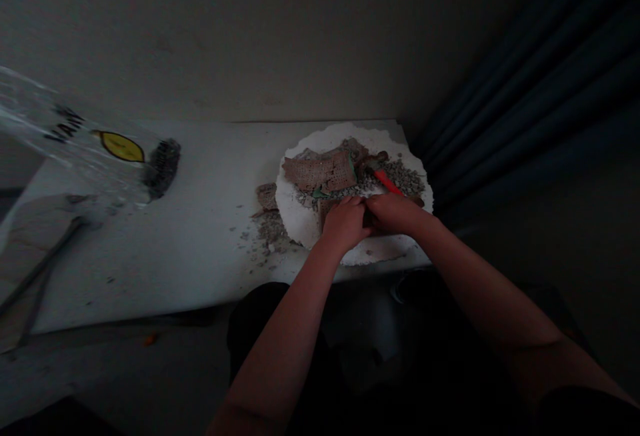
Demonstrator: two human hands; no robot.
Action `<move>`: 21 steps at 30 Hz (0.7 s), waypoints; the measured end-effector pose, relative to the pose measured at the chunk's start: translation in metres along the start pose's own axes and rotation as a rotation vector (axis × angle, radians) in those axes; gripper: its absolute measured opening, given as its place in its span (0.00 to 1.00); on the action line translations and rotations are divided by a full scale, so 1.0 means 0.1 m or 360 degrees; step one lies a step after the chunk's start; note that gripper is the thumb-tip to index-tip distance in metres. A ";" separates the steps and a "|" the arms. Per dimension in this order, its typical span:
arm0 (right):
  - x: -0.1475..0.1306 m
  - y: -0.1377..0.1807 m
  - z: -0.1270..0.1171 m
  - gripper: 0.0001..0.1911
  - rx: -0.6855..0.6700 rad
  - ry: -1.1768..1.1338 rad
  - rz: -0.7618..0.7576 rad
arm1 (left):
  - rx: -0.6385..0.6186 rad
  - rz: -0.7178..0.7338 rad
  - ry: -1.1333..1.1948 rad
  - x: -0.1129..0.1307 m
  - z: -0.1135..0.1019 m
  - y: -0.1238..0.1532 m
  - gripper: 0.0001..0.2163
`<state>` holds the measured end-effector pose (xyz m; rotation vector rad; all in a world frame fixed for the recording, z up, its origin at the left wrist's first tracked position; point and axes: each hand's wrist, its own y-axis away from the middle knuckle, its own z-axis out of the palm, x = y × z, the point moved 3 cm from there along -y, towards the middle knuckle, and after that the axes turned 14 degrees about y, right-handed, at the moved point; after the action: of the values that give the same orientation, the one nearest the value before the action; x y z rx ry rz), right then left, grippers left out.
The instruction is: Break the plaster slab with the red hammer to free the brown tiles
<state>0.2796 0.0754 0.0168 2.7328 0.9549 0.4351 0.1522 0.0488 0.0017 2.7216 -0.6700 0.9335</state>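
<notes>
My left hand (pixel 345 221) and my right hand (pixel 391 213) meet at the near part of a white, wavy-edged round board (pixel 295 213). Their fingers curl closed around a dark brown piece (pixel 327 209), mostly hidden under them. Just beyond lies a larger brown, perforated sheet (pixel 320 171), cracked and ragged-edged. Grey gravel-like crumbs (pixel 407 177) are scattered around it on the board. A bright red stick-shaped thing (pixel 387 181) rests right behind my right hand. Small green bits (pixel 320 193) show at the sheet's edge.
The board stands at the right end of a white table (pixel 200 249) against the wall. Crumbs (pixel 270 229) and a brown scrap (pixel 267 196) lie left of it. A clear plastic bag (pixel 80 136) with dark contents lies further left. A dark curtain (pixel 530 109) hangs on the right.
</notes>
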 end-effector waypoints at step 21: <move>-0.01 -0.02 0.01 0.18 -0.0012 0.0008 -0.0031 | 0.0040 0.0017 -0.0010 -0.01 0.02 0.00 0.20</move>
<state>0.2787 0.0760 0.0151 2.7144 0.9784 0.4417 0.1525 0.0489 -0.0009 2.7469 -0.6794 0.9425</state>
